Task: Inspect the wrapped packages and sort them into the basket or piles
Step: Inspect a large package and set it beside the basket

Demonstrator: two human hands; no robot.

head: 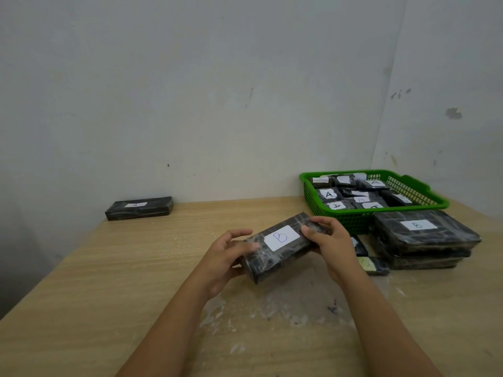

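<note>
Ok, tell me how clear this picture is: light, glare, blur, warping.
Head view: soft, even light with faint shadows; wide-angle warping bows the table edge and wall corner; glare streaks the plastic wrap on the held package, though its B label reads clearly; labels in the green basket are smaller, some blurred; left hand and right hand are fairly sharp.

A bare sorting workroom: scuffed white plaster walls [190,91] meet behind a light wood-grain laminate table [109,295] carrying lettered packages.
</note>
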